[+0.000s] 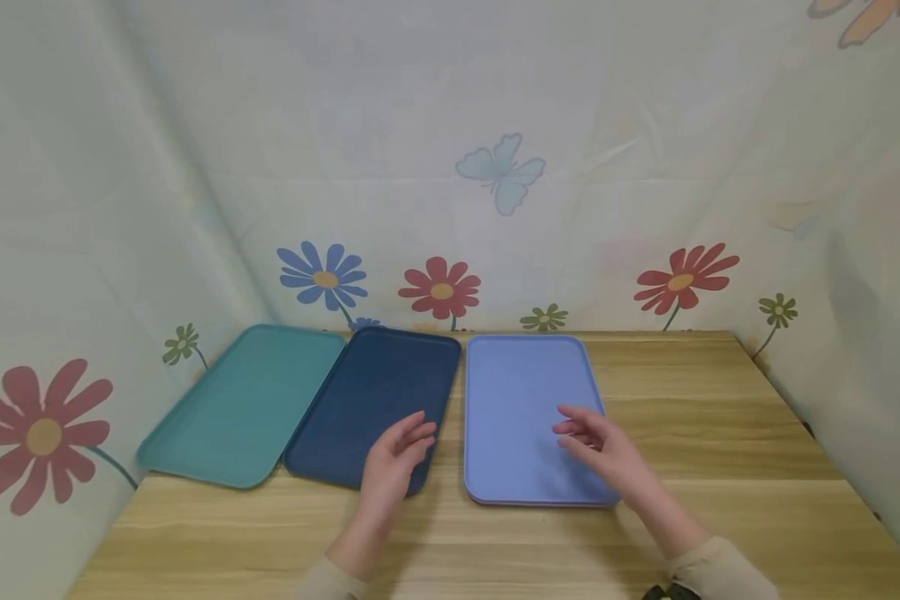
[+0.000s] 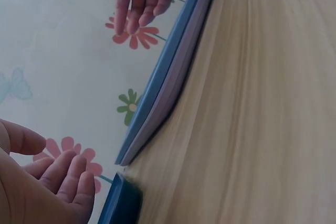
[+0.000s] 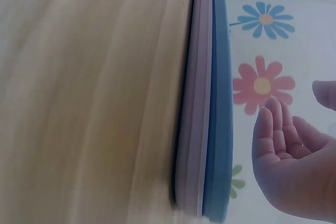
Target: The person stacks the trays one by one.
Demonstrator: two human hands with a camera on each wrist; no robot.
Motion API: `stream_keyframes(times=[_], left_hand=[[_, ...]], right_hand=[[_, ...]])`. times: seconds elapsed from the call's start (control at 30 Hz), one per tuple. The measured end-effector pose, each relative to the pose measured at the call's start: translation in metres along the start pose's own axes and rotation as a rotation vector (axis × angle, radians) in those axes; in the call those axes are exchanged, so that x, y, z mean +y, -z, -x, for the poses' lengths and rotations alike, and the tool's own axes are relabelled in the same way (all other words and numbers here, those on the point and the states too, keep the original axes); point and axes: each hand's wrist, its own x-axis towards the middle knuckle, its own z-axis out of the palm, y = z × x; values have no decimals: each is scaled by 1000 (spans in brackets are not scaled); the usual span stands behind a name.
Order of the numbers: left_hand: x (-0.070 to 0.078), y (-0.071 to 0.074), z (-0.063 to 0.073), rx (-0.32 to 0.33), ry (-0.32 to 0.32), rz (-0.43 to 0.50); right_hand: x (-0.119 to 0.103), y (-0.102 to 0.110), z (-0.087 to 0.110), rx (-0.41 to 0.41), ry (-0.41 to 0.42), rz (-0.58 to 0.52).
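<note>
Both hands hang in the air with fingers loosely bent and nothing in them. My left hand [image 1: 393,458] is over the near right corner of a navy tray [image 1: 382,392]. Over the right part of a periwinkle blue tray [image 1: 525,400] hovers my right hand [image 1: 607,454], thumb apart from the fingers. Side on, the left wrist view shows the blue tray [image 2: 163,72] stacked on a lilac tray [image 2: 173,82]. The right wrist view shows the same stack, lilac tray [image 3: 197,103] beneath, with the right hand [image 3: 294,161] above it.
A teal tray [image 1: 247,408] lies at the far left, its edge against the navy tray. The wooden table [image 1: 690,417] extends right of the stack and along the front. Behind and at both sides hangs a white cloth [image 1: 360,125] printed with flowers and butterflies.
</note>
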Motion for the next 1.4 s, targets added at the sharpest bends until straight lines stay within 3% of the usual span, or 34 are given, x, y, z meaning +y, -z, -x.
stream_keyframes(times=[0.27,0.5,0.73,0.93,1.13,1.4], left_hand=[[1,22,-1,-4,28,-30],[4,44,-8,43,45,-68],[4,67,-17,85,62,-102],[6,84,-19,77,50,-166],[2,102,-16,1,21,-320],[0,119,-15,-176,-98,-511]], right_hand=[[2,-18,-6,-54,16,-24],[2,-36,-10,-92,48,-42],[-7,-53,-13,-141,8,-137],[-15,-70,-18,-170,-13,-197],[-22,-83,-21,-190,-25,-236],[-23,-90,-23,-198,-47,-287]])
